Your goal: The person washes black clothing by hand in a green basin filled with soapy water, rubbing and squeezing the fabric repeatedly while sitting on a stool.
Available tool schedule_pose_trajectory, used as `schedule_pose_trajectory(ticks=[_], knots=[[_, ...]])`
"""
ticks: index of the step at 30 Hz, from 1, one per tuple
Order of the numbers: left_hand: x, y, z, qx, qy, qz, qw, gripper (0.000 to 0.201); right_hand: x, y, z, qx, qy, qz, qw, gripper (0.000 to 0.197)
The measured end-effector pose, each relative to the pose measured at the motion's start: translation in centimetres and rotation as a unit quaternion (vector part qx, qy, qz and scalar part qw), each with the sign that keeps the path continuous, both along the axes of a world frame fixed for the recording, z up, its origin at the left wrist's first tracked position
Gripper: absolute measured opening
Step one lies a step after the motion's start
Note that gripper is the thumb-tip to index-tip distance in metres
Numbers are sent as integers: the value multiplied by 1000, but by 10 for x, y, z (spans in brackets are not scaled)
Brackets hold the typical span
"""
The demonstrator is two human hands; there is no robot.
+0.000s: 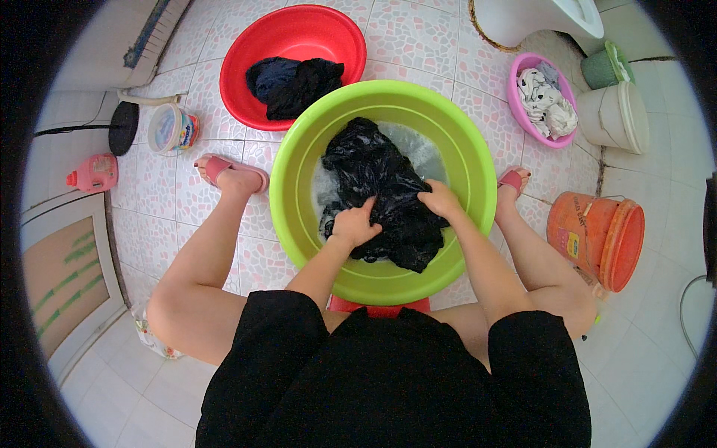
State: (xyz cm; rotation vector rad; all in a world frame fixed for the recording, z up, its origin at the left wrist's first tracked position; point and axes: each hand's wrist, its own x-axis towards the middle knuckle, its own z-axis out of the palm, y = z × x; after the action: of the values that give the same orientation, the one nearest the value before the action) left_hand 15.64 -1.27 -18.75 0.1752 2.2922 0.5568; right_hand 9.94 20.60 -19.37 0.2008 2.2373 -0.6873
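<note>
A wet black garment [385,183] lies bunched in a lime-green basin [299,250] of cloudy, sudsy water. My left hand [357,226] is on its left-middle part, forefinger stretched along the cloth and the other fingers curled into it. At the garment's right edge, my right hand [441,200] is closed on a fold, with some fingertips hidden by the cloth. The garment's lower end spreads toward the basin's near wall; its exact kind cannot be made out.
Beyond stands a red basin [246,52] with dark clothes [299,84]. A pink basin [517,112] of light clothes, a white bucket [609,116] and an orange bucket [590,231] are at right. A plastic tub [172,128] and pink bottle [97,172] sit left.
</note>
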Motion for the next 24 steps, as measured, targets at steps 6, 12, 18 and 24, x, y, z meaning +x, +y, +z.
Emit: schedule_pose_trajectory(ticks=[6, 12, 18, 24], knots=[[33, 13, -22, 222, 90, -159, 958, 56, 5, 30, 11, -84, -135, 73, 985, 61], [49, 26, -23, 176, 27, -121, 977, 46, 16, 3, 10, 17, 50, 198, 979, 77], [40, 1, -81, 76, 423, -55, 901, 19, 20, -14, 16, -112, 16, 28, 993, 50], [-28, -17, -1, 58, 295, 14, 954, 69, 23, -16, 82, -222, 38, -141, 964, 46]])
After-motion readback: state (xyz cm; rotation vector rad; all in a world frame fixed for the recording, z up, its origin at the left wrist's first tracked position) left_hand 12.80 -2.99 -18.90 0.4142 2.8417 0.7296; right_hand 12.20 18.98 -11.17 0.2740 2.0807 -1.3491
